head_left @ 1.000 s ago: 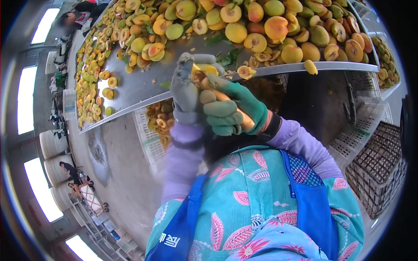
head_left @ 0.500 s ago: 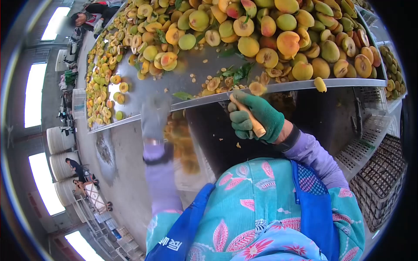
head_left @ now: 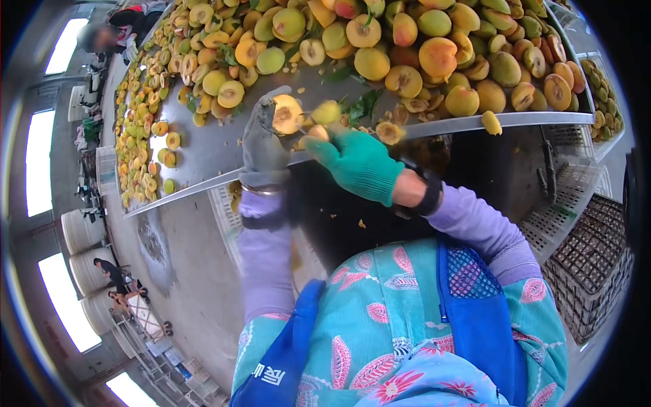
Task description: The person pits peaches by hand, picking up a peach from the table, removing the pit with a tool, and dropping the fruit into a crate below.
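My left hand (head_left: 265, 139), in a grey glove, is closed around a cut fruit half (head_left: 287, 114) above the table's front edge. Its orange cut face is turned toward my other hand. My right hand (head_left: 356, 159), in a green glove, is closed with its fingertips close to that fruit, gripping the wooden handle (head_left: 318, 133), of which only the end shows. A blurred yellow-green piece (head_left: 326, 112) is just above the right fingertips. Whole and halved fruit (head_left: 437, 57) lie heaped on the metal table (head_left: 324, 87) behind both hands.
The table's raised metal rim (head_left: 475, 125) runs across in front of me. Green leaves (head_left: 366, 106) and loose pits lie near it. Crates (head_left: 588, 264) stand at the right. A co-worker (head_left: 105, 37) is at the far upper left; other people (head_left: 112, 273) are beside a cart.
My left hand has come up and right and now holds a fruit half. My right hand has moved left toward it and turned, so the back of the glove shows.
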A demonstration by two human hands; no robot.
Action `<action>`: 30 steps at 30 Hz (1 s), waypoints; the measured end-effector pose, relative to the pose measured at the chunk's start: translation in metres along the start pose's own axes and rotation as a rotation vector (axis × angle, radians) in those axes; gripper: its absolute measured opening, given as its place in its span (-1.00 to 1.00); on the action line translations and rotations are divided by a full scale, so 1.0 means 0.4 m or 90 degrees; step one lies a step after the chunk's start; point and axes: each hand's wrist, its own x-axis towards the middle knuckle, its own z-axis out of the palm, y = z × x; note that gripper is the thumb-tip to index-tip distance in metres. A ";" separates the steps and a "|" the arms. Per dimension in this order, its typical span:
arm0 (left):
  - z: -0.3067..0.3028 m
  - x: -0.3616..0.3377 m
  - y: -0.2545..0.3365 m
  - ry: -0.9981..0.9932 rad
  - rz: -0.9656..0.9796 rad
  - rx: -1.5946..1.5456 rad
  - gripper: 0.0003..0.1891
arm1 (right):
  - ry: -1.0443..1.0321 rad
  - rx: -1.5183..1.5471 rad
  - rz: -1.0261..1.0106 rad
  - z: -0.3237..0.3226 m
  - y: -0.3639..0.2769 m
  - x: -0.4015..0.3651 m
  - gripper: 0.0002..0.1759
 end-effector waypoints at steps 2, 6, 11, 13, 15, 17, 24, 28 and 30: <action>0.055 -0.024 0.026 0.075 -0.309 -0.543 -0.51 | 0.019 -0.053 -0.021 0.015 0.007 0.007 -0.51; 0.090 -0.038 0.090 0.095 -0.250 -0.617 -0.45 | -0.009 -0.047 0.040 -0.013 -0.033 -0.012 -0.50; 0.111 -0.058 0.126 0.179 -0.190 -0.496 -0.50 | -0.058 -0.067 0.082 -0.015 -0.056 -0.031 -0.50; 0.128 -0.063 0.131 0.208 -0.141 -0.441 -0.53 | -0.011 -0.046 0.031 0.014 -0.034 -0.040 -0.51; 0.150 -0.069 0.117 0.226 -0.068 -0.376 -0.57 | -0.009 -0.005 0.045 0.022 -0.018 -0.049 -0.52; 0.168 -0.078 0.135 0.232 -0.058 -0.363 -0.62 | -0.043 0.052 0.119 -0.014 -0.036 -0.045 -0.53; 0.164 -0.064 0.151 0.168 -0.130 -0.358 -0.72 | -0.121 0.384 0.284 -0.017 -0.056 -0.072 -0.55; 0.142 -0.052 0.186 0.077 -0.281 -0.440 -0.63 | -0.260 0.628 0.331 -0.043 -0.035 -0.089 -0.57; 0.116 -0.049 0.205 0.006 -0.292 -0.432 -0.58 | -0.417 0.969 0.327 -0.046 -0.032 -0.092 -0.59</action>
